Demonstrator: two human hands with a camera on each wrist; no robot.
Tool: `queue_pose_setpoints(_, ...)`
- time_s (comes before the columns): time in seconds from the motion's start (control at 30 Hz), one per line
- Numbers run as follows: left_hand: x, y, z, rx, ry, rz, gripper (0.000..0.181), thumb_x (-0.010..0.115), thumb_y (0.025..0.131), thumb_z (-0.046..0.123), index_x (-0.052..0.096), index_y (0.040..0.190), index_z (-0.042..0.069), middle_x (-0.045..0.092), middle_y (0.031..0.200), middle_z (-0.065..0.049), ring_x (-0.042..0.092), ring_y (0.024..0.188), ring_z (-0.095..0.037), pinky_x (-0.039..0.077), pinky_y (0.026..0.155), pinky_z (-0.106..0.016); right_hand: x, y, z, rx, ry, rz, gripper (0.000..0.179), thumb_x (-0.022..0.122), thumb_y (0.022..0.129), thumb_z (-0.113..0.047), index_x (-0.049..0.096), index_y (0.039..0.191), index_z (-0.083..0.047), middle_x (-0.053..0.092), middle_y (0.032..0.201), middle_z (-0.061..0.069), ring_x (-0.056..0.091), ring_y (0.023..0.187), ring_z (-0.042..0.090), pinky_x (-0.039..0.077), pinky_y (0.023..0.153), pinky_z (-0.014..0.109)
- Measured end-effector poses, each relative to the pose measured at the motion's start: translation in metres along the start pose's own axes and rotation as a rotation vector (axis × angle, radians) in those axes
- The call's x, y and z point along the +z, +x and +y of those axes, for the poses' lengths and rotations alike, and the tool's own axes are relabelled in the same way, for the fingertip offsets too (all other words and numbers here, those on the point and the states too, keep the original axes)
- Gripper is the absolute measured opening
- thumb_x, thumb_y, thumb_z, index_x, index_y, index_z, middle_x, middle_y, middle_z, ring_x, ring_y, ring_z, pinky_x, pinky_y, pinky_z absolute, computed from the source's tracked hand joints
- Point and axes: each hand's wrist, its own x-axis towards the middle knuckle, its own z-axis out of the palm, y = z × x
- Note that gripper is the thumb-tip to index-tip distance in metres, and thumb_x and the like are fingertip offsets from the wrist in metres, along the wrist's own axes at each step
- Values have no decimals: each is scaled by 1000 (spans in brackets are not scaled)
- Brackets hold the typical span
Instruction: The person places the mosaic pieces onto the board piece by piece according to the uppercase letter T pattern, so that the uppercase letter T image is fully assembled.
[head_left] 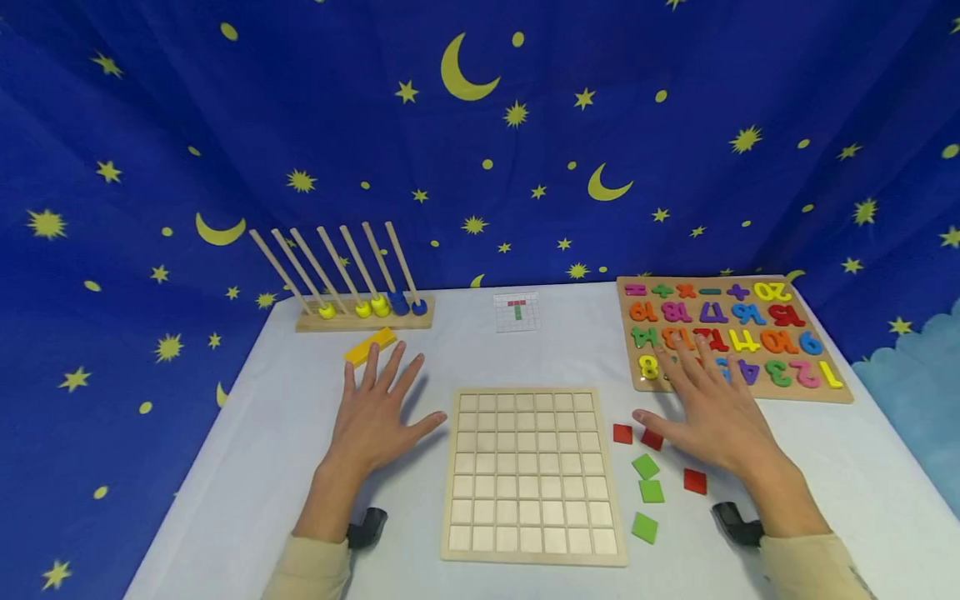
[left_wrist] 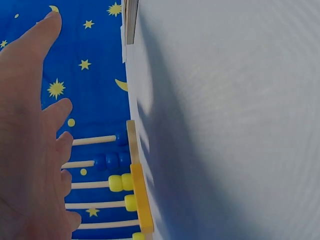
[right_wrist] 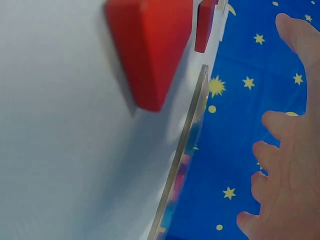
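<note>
Both hands hover over the white table with fingers spread, holding nothing. My left hand [head_left: 372, 414] is left of a wooden grid board [head_left: 528, 560], near a yellow block [head_left: 370, 346]. To the board's right, my right hand [head_left: 712, 417] is above the table, its fingertips over the lower edge of a number puzzle in the head view. Close by lie three red square tiles [head_left: 695, 482] and three green square tiles [head_left: 645, 527], one red tile partly hidden by the right thumb. In the right wrist view a red tile [right_wrist: 150, 50] looms large beside the hand.
A wooden peg abacus [head_left: 307, 322] with yellow and blue beads stands at the back left. A small pattern card [head_left: 517, 313] with a red and green T lies at the back middle. The number puzzle [head_left: 750, 392] is at the back right, before a starry curtain [head_left: 420, 150].
</note>
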Motion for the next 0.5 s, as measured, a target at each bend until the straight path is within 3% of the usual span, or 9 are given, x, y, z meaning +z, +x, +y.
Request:
queue_pose_setpoints(0.17, 0, -1, 4, 2, -17, 3, 94, 32, 77, 87, 23, 153, 32, 8, 161, 0, -9, 145, -31, -4, 110, -64, -2, -1, 0, -15, -16, 14, 106, 49, 77, -80, 9, 156, -21, 5, 160, 16, -13, 143, 36, -25, 105, 53)
queue_pose_setpoints(0.27, -2, -2, 6, 5, -20, -9, 94, 32, 77, 86, 23, 153, 32, 7, 161, 0, -9, 145, -31, -2, 110, -64, -5, 0, 0, -37, -4, 50, 103, 52, 78, -77, 14, 156, -21, 10, 159, 15, -6, 144, 35, -22, 108, 53)
queue_pose_setpoints(0.37, -5, -4, 6, 11, -72, -24, 92, 34, 80, 84, 26, 153, 29, 11, 160, 0, -6, 145, -32, 3, 110, -65, -7, -1, -3, -52, 103, 89, 88, 61, 82, -64, 33, 151, -18, 33, 152, 15, 22, 140, 38, -1, 113, 60)
queue_pose_setpoints(0.5, -8, -5, 10, 21, -341, -67, 82, 47, 84, 73, 32, 151, 28, 22, 157, 5, 6, 145, -26, 16, 112, -58, -8, -3, -8, -56, 298, 94, 56, 70, 86, -42, 57, 133, -13, 58, 127, 12, 52, 117, 36, 39, 96, 62)
